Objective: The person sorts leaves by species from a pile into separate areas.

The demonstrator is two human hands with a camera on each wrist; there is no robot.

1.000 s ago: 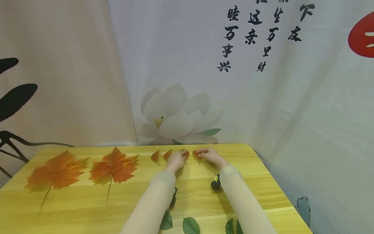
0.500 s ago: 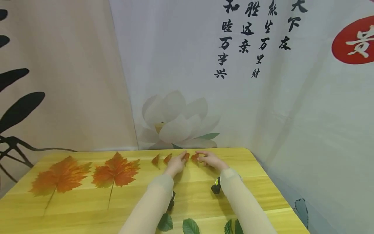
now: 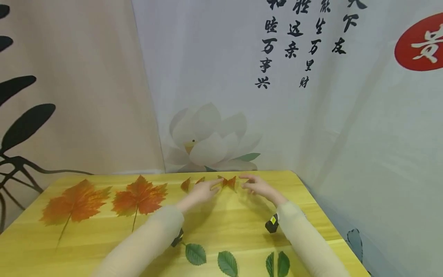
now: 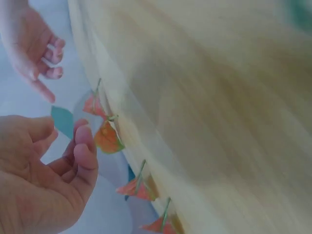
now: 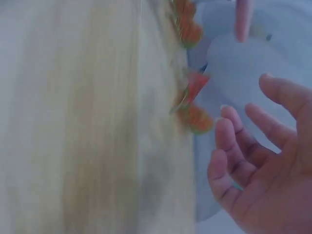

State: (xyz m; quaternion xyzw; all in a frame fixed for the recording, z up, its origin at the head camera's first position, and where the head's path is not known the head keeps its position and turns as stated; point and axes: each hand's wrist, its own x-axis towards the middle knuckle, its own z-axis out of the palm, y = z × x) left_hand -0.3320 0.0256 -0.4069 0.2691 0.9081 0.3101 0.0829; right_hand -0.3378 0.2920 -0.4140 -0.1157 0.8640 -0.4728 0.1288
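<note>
Several small orange-red leaves stand in a row along the table's far edge. Two of them, a left leaf (image 3: 224,182) and a right leaf (image 3: 232,182), are side by side and seem to touch. Just left of this pair is my left hand (image 3: 202,191), its fingers loosely bent around nothing. My right hand (image 3: 260,188) hovers to the right of the pair, fingers spread and relaxed, apart from the leaf. The left wrist view shows an orange leaf (image 4: 108,138) beyond my left fingertips. Farther left are another small leaf (image 3: 185,185) and one partly hidden by my left hand.
Two large maple leaves (image 3: 76,202) lie on the left of the wooden table (image 3: 221,227). Green leaves (image 3: 227,263) lie near the front, two of them narrow and side by side at the right. A printed curtain (image 3: 214,77) hangs behind the far edge.
My right hand has drawn back to the right from the right leaf. My left hand has moved left, off the left leaf. The two leaves now appear closer together.
</note>
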